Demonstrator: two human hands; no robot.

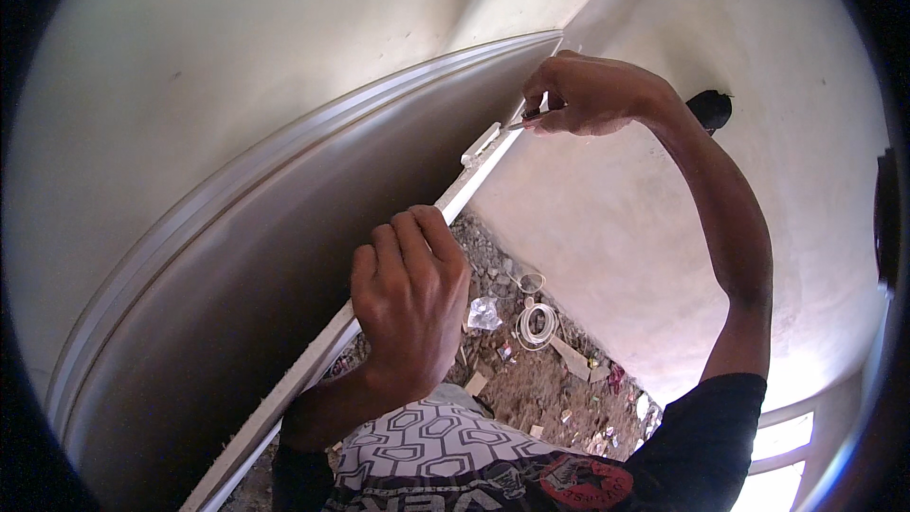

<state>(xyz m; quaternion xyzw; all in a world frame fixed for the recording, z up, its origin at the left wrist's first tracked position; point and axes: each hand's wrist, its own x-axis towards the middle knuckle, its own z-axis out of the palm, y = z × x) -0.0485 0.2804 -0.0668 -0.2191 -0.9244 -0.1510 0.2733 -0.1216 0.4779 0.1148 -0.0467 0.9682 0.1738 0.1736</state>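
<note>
A long, narrow white board edge [289, 387] runs diagonally from the lower left toward the far corner. My left hand [409, 294] is closed over it near the middle, with the fingers curled across the top. Farther along, my right hand [597, 93] pinches a thin metal-tipped tool [519, 124], whose tip meets the board edge; its exact kind is unclear. Just on the near side of that tip, a small pale bracket-like piece [481, 145] sits at the edge. My right palm hides part of the tool.
Beyond the board is a dark recess, bordered by a curved-looking grey metal track [284, 133] on the wall. Rubble covers the floor [517, 389], with a coil of white cable [537, 324] and clear plastic [483, 313]. A black object [709, 111] is at the right wall.
</note>
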